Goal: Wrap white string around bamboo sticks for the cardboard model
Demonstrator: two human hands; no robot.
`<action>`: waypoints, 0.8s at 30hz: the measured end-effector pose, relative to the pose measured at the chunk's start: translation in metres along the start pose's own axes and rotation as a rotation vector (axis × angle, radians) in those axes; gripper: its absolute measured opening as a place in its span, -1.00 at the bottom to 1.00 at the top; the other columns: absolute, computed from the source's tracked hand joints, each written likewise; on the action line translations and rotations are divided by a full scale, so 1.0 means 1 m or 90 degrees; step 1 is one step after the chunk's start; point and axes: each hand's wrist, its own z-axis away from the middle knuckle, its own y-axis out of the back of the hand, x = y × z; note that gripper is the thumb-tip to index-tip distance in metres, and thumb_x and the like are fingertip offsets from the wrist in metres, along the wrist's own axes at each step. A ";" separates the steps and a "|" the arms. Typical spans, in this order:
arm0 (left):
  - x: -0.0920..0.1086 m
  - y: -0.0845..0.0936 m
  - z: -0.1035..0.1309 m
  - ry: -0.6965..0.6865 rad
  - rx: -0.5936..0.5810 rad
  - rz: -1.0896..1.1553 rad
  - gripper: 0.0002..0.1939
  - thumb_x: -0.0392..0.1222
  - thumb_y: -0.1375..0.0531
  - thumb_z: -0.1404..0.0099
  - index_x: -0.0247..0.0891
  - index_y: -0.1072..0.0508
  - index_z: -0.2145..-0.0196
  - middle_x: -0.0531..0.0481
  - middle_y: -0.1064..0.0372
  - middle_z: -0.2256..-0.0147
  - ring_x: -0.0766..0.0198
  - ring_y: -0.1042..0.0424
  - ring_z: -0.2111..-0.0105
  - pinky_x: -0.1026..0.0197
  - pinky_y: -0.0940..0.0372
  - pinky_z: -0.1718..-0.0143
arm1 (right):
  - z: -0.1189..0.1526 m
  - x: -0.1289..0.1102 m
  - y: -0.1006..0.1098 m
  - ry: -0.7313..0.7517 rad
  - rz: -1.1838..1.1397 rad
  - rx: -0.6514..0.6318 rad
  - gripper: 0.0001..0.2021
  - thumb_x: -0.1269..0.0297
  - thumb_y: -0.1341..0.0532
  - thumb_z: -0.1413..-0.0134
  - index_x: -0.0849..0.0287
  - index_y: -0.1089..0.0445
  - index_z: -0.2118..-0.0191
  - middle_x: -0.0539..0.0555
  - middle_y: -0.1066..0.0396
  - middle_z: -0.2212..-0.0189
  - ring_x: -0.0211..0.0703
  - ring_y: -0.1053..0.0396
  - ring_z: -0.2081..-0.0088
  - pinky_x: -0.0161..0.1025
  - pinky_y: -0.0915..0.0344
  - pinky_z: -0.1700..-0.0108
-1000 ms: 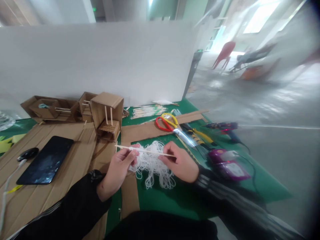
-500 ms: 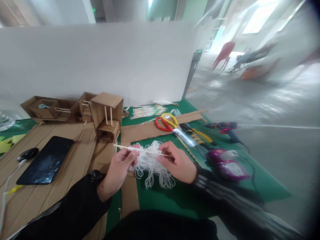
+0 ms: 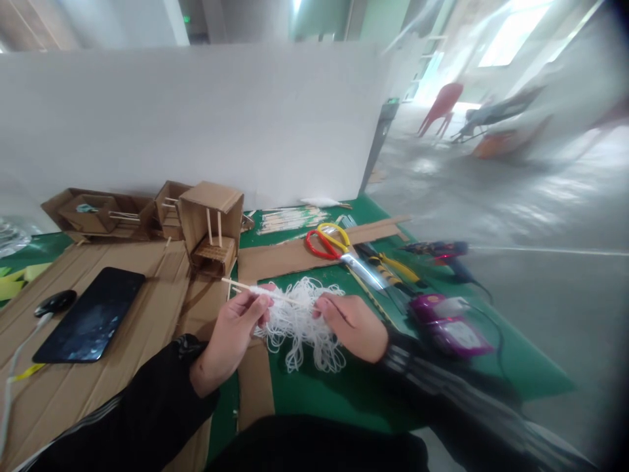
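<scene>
Stick [image 3: 287, 299] tipped steeper — slightly, right hand [image 3: 354, 322] pinching

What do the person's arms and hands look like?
The left sleeve and right sleeve are long and black, with pale greyish stripes running along them. The left hand and right hand wear no gloves, and I can't see any rings.

A black phone [image 3: 89, 316] lies on brown cardboard [image 3: 156, 292]
</scene>
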 end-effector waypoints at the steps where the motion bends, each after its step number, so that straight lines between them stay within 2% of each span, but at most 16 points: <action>1: 0.000 0.000 0.000 0.001 0.001 0.004 -0.69 -0.06 -0.27 -0.17 -0.28 -0.51 0.17 0.09 -0.27 0.55 0.43 -0.18 0.54 0.37 -0.14 0.51 | 0.000 0.000 0.000 0.002 0.007 0.001 -0.65 0.21 0.11 -0.32 0.15 -0.28 0.43 -0.02 -0.32 0.57 -0.26 -0.26 0.53 -0.29 -0.16 0.42; 3: -0.001 0.000 0.000 0.001 -0.001 0.004 -0.69 -0.06 -0.27 -0.18 -0.29 -0.50 0.17 0.08 -0.27 0.54 0.44 -0.17 0.54 0.38 -0.14 0.51 | -0.001 -0.001 -0.002 -0.004 0.017 0.020 -0.68 0.19 0.06 -0.30 0.15 -0.26 0.44 -0.01 -0.32 0.56 -0.26 -0.26 0.52 -0.30 -0.16 0.42; 6: -0.003 0.002 0.000 0.000 -0.009 0.002 -0.68 -0.07 -0.25 -0.20 -0.30 -0.49 0.14 0.08 -0.26 0.53 0.45 -0.16 0.55 0.38 -0.13 0.52 | -0.001 -0.003 -0.004 -0.031 0.002 0.050 -0.82 0.14 -0.12 -0.19 0.15 -0.25 0.29 -0.02 -0.35 0.48 -0.28 -0.25 0.54 -0.32 -0.16 0.47; 8: -0.004 0.003 -0.001 0.001 -0.015 -0.001 -0.69 -0.07 -0.25 -0.21 -0.30 -0.48 0.14 0.08 -0.26 0.53 0.45 -0.16 0.55 0.37 -0.12 0.52 | -0.001 -0.005 -0.004 -0.040 -0.009 0.039 -0.74 0.10 -0.16 -0.15 0.16 -0.24 0.16 -0.04 -0.35 0.47 -0.30 -0.23 0.57 -0.33 -0.15 0.50; 10: -0.005 0.003 -0.001 -0.001 -0.016 -0.008 -0.69 -0.06 -0.24 -0.22 -0.30 -0.48 0.15 0.09 -0.25 0.54 0.44 -0.16 0.54 0.37 -0.12 0.52 | 0.000 -0.005 -0.004 -0.027 -0.010 0.016 -0.78 0.12 -0.07 -0.23 0.16 -0.29 0.16 -0.05 -0.34 0.52 -0.30 -0.23 0.58 -0.33 -0.14 0.50; 13: -0.005 0.003 -0.001 -0.010 -0.018 -0.014 -0.71 -0.06 -0.24 -0.23 -0.30 -0.49 0.17 0.09 -0.25 0.53 0.45 -0.16 0.54 0.38 -0.12 0.51 | -0.001 -0.005 -0.005 -0.005 -0.002 0.008 -0.68 0.22 0.07 -0.31 0.15 -0.34 0.36 -0.03 -0.35 0.56 -0.28 -0.29 0.53 -0.32 -0.17 0.42; 17: -0.005 0.003 0.000 -0.009 -0.013 -0.021 -0.72 -0.07 -0.24 -0.22 -0.30 -0.49 0.19 0.08 -0.25 0.52 0.44 -0.17 0.52 0.38 -0.13 0.51 | 0.000 -0.006 -0.010 -0.038 -0.013 0.051 -0.83 0.14 -0.12 -0.19 0.14 -0.24 0.30 -0.04 -0.34 0.50 -0.28 -0.26 0.54 -0.33 -0.16 0.47; 19: -0.005 0.003 0.000 -0.003 -0.013 -0.021 -0.73 -0.06 -0.24 -0.22 -0.29 -0.49 0.21 0.08 -0.25 0.52 0.45 -0.17 0.53 0.38 -0.12 0.51 | 0.000 -0.007 -0.010 -0.052 -0.026 0.055 -0.75 0.09 -0.18 -0.13 0.14 -0.21 0.21 -0.06 -0.32 0.50 -0.29 -0.24 0.56 -0.33 -0.14 0.51; 21: -0.004 0.003 0.000 -0.002 -0.013 -0.021 -0.75 -0.06 -0.23 -0.22 -0.29 -0.49 0.23 0.08 -0.24 0.53 0.45 -0.16 0.53 0.38 -0.13 0.50 | 0.000 -0.009 -0.009 -0.039 -0.028 0.034 -0.78 0.10 -0.09 -0.21 0.14 -0.24 0.16 -0.05 -0.33 0.51 -0.27 -0.26 0.55 -0.32 -0.15 0.48; 24: -0.005 0.003 0.000 -0.005 -0.013 -0.027 -0.74 -0.05 -0.23 -0.23 -0.30 -0.50 0.22 0.08 -0.24 0.52 0.46 -0.15 0.53 0.38 -0.13 0.50 | -0.001 -0.010 -0.007 -0.013 -0.009 -0.006 -0.71 0.21 0.08 -0.31 0.15 -0.32 0.30 -0.02 -0.35 0.55 -0.26 -0.30 0.52 -0.30 -0.17 0.42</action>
